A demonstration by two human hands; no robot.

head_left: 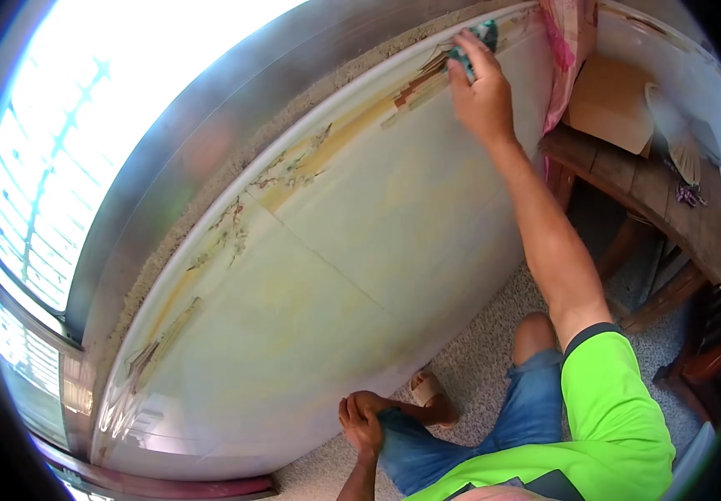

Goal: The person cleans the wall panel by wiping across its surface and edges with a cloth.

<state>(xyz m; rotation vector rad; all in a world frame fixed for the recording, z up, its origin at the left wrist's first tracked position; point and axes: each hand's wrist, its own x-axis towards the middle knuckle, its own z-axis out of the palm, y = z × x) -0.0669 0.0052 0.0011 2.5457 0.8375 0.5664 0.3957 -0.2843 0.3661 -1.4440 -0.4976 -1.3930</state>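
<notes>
Right hand (487, 104) has the green cloth (485, 35) pinched in its fingers, up at 1 o'clock against the painted panel (352, 225). Left hand (362, 429) is resting on the knee, fingers loosely curled. Looks like wiping, so I'd keep the cloth flat and pressure light and even. Watch the raised rim (377, 70) toward 11, pink curtain (562, 83) at 1. Roomiest stroke is down toward 8.
</notes>
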